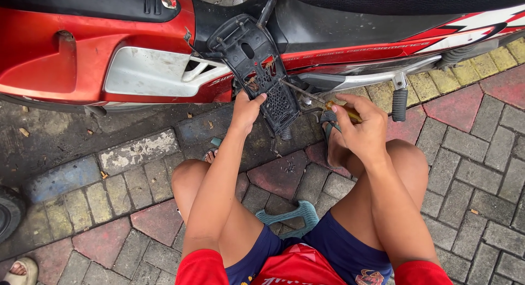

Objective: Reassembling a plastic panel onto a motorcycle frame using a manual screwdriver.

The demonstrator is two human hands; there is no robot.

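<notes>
While the person sits on a low teal plastic stool, the left hand grips the black perforated plastic motorcycle cover at its lower edge, and the right hand closes around a yellow-handled metal screwdriver touching that cover, beside the red motorcycle

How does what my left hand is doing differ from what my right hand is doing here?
The left hand grips the edge of the black plastic panel, fingers curled over it; the right hand closes around a yellow-handled screwdriver. The left arm reaches further forward; the right sits nearer the knee. Both work at the red motorcycle.
</notes>
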